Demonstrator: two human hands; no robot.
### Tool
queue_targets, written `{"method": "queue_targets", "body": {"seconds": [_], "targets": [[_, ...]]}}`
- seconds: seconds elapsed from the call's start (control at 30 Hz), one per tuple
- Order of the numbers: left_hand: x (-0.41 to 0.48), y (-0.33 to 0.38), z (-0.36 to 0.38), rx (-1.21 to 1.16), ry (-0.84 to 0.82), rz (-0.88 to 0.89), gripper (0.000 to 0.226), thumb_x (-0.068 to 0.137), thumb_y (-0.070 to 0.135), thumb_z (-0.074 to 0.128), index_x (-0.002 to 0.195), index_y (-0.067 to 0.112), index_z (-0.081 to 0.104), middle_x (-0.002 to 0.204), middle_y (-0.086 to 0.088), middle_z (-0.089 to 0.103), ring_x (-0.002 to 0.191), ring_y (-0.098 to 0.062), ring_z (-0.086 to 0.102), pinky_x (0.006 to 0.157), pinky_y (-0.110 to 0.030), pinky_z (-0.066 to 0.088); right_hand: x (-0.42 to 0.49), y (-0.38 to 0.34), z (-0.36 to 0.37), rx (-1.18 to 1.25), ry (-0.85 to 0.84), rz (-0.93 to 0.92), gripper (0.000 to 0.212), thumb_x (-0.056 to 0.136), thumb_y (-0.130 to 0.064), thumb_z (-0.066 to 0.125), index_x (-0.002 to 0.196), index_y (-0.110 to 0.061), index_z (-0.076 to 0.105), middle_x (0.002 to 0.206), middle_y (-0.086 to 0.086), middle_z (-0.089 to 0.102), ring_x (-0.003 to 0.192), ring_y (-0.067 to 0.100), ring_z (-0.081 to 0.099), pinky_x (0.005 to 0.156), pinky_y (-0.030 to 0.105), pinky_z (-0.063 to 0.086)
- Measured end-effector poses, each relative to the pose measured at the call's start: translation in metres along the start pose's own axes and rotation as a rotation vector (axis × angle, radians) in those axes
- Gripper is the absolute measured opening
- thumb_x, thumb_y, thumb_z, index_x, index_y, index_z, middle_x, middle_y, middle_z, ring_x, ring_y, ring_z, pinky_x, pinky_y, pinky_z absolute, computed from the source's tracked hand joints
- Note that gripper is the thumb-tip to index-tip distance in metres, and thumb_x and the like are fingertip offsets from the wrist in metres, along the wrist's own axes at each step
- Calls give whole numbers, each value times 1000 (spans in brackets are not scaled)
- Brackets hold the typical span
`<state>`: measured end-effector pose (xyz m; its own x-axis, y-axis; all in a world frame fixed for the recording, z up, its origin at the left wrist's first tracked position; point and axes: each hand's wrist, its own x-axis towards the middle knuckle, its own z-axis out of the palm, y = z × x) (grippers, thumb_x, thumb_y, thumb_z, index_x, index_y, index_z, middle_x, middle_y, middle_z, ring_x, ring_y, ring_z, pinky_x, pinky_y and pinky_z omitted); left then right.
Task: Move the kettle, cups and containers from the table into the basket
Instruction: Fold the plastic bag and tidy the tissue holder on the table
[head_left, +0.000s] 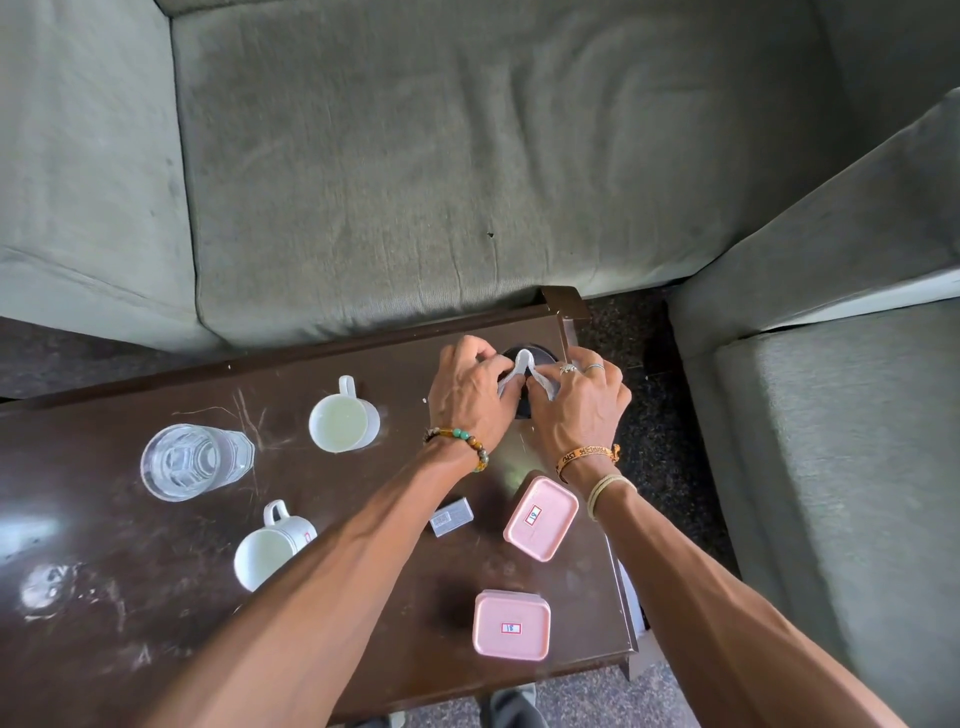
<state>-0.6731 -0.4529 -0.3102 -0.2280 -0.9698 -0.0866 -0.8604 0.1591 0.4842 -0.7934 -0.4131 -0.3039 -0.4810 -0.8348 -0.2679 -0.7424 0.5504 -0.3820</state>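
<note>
One pink container (540, 518) reads "19", the nearer pink container (511, 625) "18" — both on the table (156, 571). At its far right corner, left hand (470, 395) and right hand (579, 405) pinch a white strip (524, 361) over a dark round object (543, 353).

One camera, worn on the person's head, looks steeply down and forward from close above the dark surface (171, 561). Both arms run in from 6 o'clock; left hand (467, 395) and right hand (582, 410) meet just past centre toward 1. The wide lens takes in sofa (415, 156) at 12, floor (649, 415) at 3.
</note>
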Motion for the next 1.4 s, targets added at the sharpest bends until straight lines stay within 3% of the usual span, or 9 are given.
{"method": "queue_targets", "body": {"seconds": [0.27,0.5,0.67,0.83,1.0,1.17,1.4], "targets": [[1,-5,5,45,-33,3,19,83,37,69,88,20,74,103,2,57,94,-22,51,65,-32,50,0,3,1,-89,-36,-6,27,89,-43,64,111,-30,74,144,0,49,131,26,37,106,43,25],[-1,-4,-6,-14,-100,-2,24,83,40,68,100,24,72,110,4,54,101,-19,48,72,-30,49,0,-3,-8,-113,-82,25,33,88,-47,62,115,-32,71,139,0,51,125,26,41,104,43,29],[-12,-3,-28,-57,-109,2,28,85,36,65,111,26,68,121,4,52,110,-18,48,89,-28,46,-16,-1,-30,-11,-20,4,54,75,-43,71,126,-30,61,136,-1,49,121,26,45,103,43,32],[-36,-1,-56,-60,-108,-55,26,86,26,64,111,22,67,118,2,54,112,-18,52,95,-24,39,-45,10,-56,-9,-58,2,73,70,-51,72,137,-30,50,135,-2,48,119,23,47,103,41,33],[-66,15,-93,-36,-145,-57,27,85,27,64,112,23,66,119,3,52,112,-20,51,99,-31,43,-74,19,-85,-38,-95,8,71,75,-51,70,139,-28,49,136,2,49,120,26,47,102,42,34],[-90,42,-145,3,-180,8,29,86,26,63,115,21,64,123,1,51,117,-20,49,103,-30,38,-103,10,-130,-62,-89,-52,66,78,-51,69,136,-26,51,133,2,51,117,27,49,99,42,36],[-109,76,-234,63,-48,104,29,85,26,64,114,20,65,121,-1,54,112,-23,52,99,-31,39,-133,-21,-205,-45,17,-169,62,76,-48,71,132,-23,56,128,6,53,114,31,50,97,44,35]]}}
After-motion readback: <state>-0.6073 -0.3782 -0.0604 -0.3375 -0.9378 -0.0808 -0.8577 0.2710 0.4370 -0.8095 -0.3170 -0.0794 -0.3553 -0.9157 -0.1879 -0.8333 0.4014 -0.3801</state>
